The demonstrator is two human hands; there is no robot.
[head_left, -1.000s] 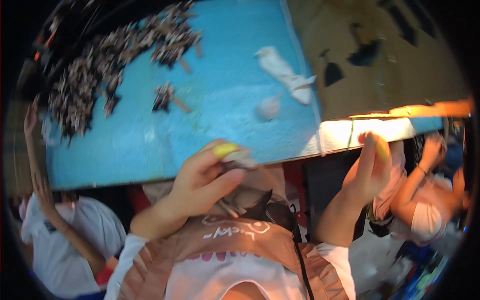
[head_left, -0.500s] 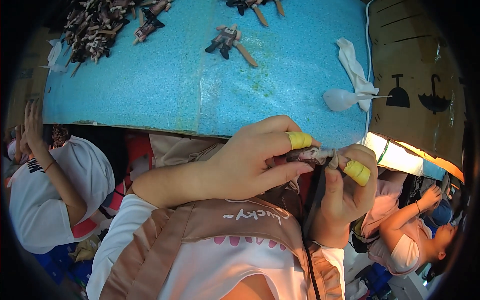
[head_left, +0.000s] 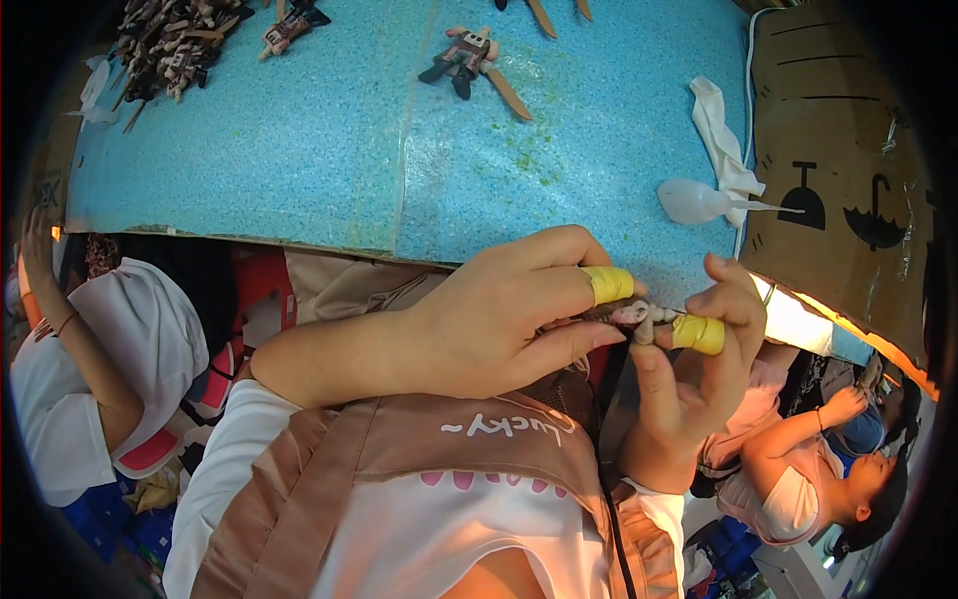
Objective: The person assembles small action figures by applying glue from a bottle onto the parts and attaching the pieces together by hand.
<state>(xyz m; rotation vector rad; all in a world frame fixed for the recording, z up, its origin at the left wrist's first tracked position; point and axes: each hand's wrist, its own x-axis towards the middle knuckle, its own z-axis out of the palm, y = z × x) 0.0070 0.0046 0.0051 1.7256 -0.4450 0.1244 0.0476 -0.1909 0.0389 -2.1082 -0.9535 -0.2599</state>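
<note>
In front of my chest, my left hand (head_left: 519,309) pinches a small toy figure (head_left: 629,314) between thumb and fingers, one finger wrapped in yellow tape. Most of the figure is covered by my fingers; a pale and brown end sticks out to the right. My right hand (head_left: 694,374), also with a yellow-taped finger, grips that protruding end between thumb and taped finger, its other fingers raised. Beyond, on the blue table (head_left: 299,170), lies a similar figure (head_left: 465,62) in dark boots with a brown blade-shaped piece.
A pile of similar figures (head_left: 180,45) covers the far left. Near the right edge lie a white squeeze bottle (head_left: 689,202) with a thin nozzle and a white cloth (head_left: 717,130), beside a cable and a cardboard box (head_left: 848,130). People sit at left and right.
My right hand's fingers have lifted and spread, while thumb and taped finger stay on the figure's end. The whole view has shifted slightly.
</note>
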